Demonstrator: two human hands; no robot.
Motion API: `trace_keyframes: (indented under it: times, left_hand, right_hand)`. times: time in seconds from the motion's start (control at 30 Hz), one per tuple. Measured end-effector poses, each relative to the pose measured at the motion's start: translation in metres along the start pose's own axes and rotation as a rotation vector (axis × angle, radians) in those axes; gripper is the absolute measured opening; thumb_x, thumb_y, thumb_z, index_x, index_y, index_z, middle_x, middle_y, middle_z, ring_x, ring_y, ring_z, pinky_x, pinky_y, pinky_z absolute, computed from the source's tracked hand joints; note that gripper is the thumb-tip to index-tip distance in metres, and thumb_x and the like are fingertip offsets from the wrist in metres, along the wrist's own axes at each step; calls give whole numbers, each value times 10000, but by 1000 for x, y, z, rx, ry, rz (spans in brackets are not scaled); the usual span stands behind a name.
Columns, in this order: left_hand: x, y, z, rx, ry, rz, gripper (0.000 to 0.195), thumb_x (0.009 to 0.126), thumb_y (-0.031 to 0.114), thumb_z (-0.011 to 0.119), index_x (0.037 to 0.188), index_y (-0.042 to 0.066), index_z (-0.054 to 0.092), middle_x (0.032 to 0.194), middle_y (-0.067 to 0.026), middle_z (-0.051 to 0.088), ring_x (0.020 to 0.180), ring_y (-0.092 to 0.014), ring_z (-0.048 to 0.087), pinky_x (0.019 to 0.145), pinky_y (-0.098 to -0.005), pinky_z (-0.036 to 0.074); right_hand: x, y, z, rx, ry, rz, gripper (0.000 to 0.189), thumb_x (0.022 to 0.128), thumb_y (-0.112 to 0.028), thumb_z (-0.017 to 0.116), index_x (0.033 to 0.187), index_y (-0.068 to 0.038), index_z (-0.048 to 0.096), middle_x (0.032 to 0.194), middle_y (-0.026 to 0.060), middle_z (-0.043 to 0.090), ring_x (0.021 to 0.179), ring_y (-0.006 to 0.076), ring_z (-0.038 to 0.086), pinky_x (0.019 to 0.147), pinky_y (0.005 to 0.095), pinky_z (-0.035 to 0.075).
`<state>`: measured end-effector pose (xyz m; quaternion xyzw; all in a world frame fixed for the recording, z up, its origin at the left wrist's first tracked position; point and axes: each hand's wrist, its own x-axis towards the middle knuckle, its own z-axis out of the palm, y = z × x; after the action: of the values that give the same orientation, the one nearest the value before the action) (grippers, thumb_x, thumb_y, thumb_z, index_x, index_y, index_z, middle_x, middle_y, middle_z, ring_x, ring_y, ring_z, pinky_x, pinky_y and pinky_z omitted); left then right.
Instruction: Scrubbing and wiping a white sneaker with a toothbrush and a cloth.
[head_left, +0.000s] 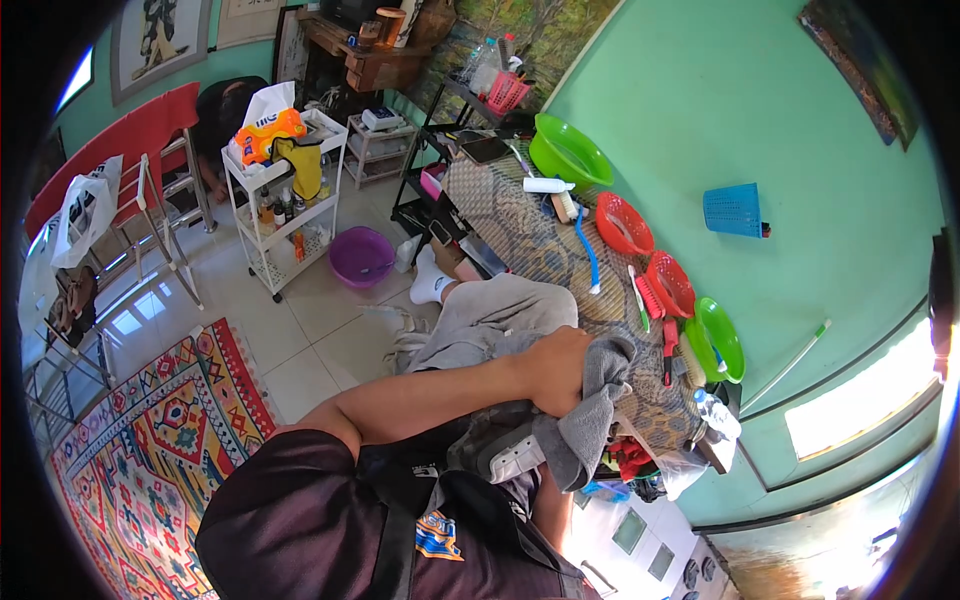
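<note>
My left hand (562, 367) is closed on a grey towel (581, 431), which hangs down over its far side. Below it, against my body, rests a shoe (517, 454) with a dark upper and a white sole, partly covered by the towel. My right forearm comes up from below beside the shoe; the towel hides the right hand, so its grip cannot be told. Grey trousers (502, 307) cover my bent leg. On the patterned table cover (555, 247) lie a blue long-handled brush (589, 251), a pink brush (650, 297), a red-handled brush (669, 349) and a white tube (546, 185).
Red baskets (624, 223) and green basins (571, 154) line the wall side of the table. A purple basin (362, 256) stands on the floor near a white trolley (289, 240). Another person (232, 97) crouches behind the trolley. A plastic bag (679, 469) hangs at the table's near end.
</note>
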<state>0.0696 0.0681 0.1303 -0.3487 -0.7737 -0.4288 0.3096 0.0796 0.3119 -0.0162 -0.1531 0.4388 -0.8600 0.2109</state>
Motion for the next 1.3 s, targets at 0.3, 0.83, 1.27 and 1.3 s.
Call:
trace_keyframes:
  times: [0.3,0.83,1.27,1.3]
  left_hand:
    - [-9,-21,7,83,-6,22,400,834,480,727,1120,202,767,1082,-148,685,986,-395,643,814,-511,466]
    - [-38,-62,-37,-171,282,-244,594,834,252,826,1344,40,607,1175,-137,695,1129,-343,663,999,-453,505]
    - [-2,-72,60,-201,371,-283,320,896,98,721,1183,-36,675,1004,-222,758,998,-334,768,865,-400,561]
    - [-5,-81,57,-218,287,-440,276,955,117,670,1165,-61,694,1081,-198,773,1044,-276,750,872,-375,545]
  right_hand:
    - [14,10,4,27,-20,-7,752,1057,-507,574,1621,-44,390,1571,161,523,1398,314,543,1170,481,446]
    - [43,17,16,445,8,-6,771,1062,-644,494,1570,-64,478,1473,169,630,1291,340,653,1109,496,524]
    - [48,34,5,356,198,75,787,1019,-709,509,1508,-95,557,1455,104,649,1286,290,646,1127,482,503]
    - [49,33,5,362,145,67,748,1026,-683,529,1485,-95,578,1412,101,678,1246,285,672,1098,474,525]
